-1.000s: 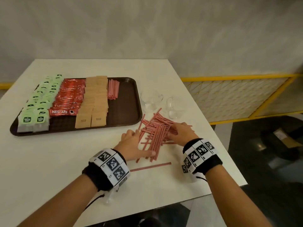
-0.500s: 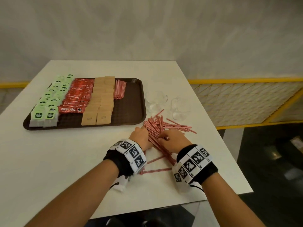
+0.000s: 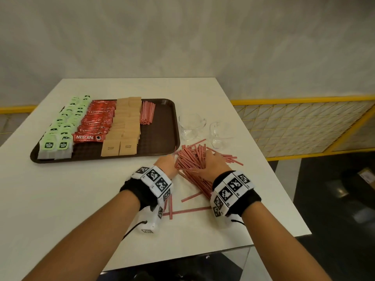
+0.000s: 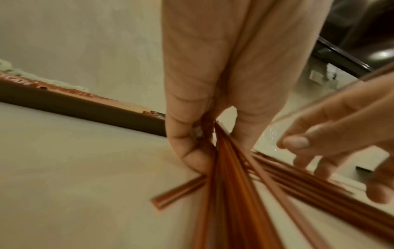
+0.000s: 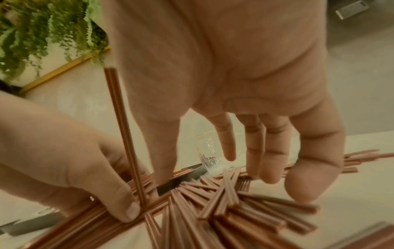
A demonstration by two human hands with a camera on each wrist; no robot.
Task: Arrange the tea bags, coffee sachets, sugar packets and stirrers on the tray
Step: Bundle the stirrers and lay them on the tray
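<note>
Loose red-striped stirrers [image 3: 190,157] lie in a heap on the white table, just right of the brown tray's [image 3: 160,134] front corner. My left hand [image 3: 165,165] grips a bunch of them at the heap's left side; its fingers [image 4: 192,158] curl round the stirrers [image 4: 230,185]. My right hand [image 3: 215,163] rests on the heap with spread, nearly straight fingers [image 5: 255,151] touching the stirrers [image 5: 224,198]. The tray holds rows of green tea bags [image 3: 65,126], red coffee sachets [image 3: 97,120], brown sugar packets [image 3: 125,126] and a small bundle of stirrers [image 3: 147,112].
Two clear glass cups [image 3: 190,126] [image 3: 221,134] stand just behind the heap. A few stray stirrers [image 3: 186,209] lie between my wrists. The table's right edge [image 3: 284,189] is close, with a yellow railing beyond. Bare tray surface shows right of the stirrer bundle.
Both hands have drawn together on the heap. My left hand went from lying flat beside the stirrers to gripping a bunch. The heap is more gathered, with a few left behind.
</note>
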